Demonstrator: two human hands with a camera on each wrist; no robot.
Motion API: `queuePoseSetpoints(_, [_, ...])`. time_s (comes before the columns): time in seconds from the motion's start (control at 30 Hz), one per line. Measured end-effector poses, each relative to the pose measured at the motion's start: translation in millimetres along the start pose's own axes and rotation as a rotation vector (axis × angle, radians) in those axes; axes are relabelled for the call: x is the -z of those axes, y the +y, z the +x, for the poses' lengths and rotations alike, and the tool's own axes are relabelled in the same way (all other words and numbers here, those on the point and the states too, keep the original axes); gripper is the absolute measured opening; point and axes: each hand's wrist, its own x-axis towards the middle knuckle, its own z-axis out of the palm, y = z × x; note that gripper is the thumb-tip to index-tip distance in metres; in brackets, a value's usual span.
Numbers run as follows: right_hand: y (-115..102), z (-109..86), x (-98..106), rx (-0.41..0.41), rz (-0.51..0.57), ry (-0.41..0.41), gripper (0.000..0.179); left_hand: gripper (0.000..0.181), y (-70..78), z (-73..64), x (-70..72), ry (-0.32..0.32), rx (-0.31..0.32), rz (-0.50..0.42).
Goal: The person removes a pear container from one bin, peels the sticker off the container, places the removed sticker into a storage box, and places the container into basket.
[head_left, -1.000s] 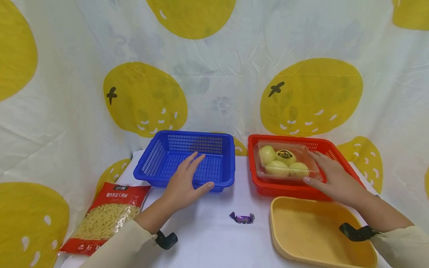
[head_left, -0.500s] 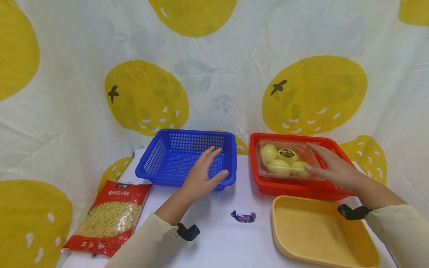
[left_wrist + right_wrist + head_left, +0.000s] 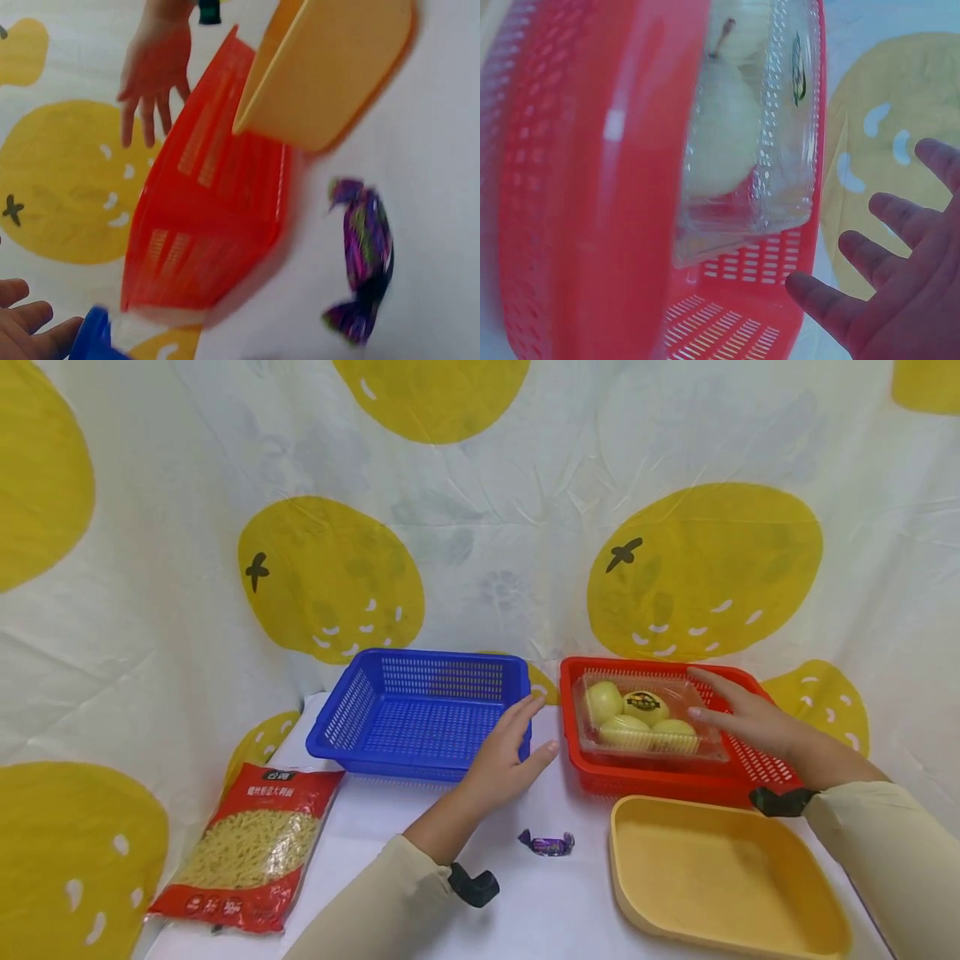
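My left hand (image 3: 502, 768) hovers over the near right corner of the blue basket (image 3: 420, 760), fingers extended and nothing in its grasp. To the right, my right hand (image 3: 750, 718) is held with spread fingers over the red basket (image 3: 675, 789), close to the right end of a clear plastic box (image 3: 705, 743). Several round, pale yellow-green fruits (image 3: 626, 732) fill that box; in the right wrist view one fruit (image 3: 724, 127) shows a brown stem. The box sits inside the red basket, tilted. Below the left hand lies a candy (image 3: 551, 845) in a twisted purple wrapper.
A yellow tub (image 3: 720, 877) stands in front of the red basket. At the left lies a red bag of spiral pasta (image 3: 251, 847). Behind the baskets hangs a white curtain (image 3: 495, 568) with yellow fruit prints. Everything rests on a white tabletop (image 3: 540, 910).
My left hand has moved right, from over the middle of the blue basket to its right corner. My right hand has drawn slightly back from the fruit box; the box stays in the red basket.
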Motion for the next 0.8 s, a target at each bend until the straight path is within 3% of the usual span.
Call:
queuePoseSetpoints(0.17, [10.9,10.2,6.2,0.006,0.02,0.001,0.08,0.071,9.9,2.1,-16.0,-0.036,0.024,-0.021])
queuePoseSetpoints(0.37, [18.1,21.9,20.1,-0.071,0.031,-0.044,0.083,0.071,20.1,5.9,-33.2,-0.094,0.097,-0.046])
queuePoseSetpoints(0.57, [31.7,27.7,23.4,-0.14,0.069,-0.089,0.083,0.068,21.2,11.2,-52.6,-0.059,0.241,-0.113])
queuePoseSetpoints(0.7, [41.8,29.9,22.2,-0.165,0.113,-0.089,0.083,0.067,16.2,16.9,-63.9,-0.022,0.286,-0.119])
queuePoseSetpoints(0.8, [46.2,31.6,21.6,-0.194,0.088,-0.101,0.086,0.067,9.5,20.5,-72.1,0.0,0.306,-0.117])
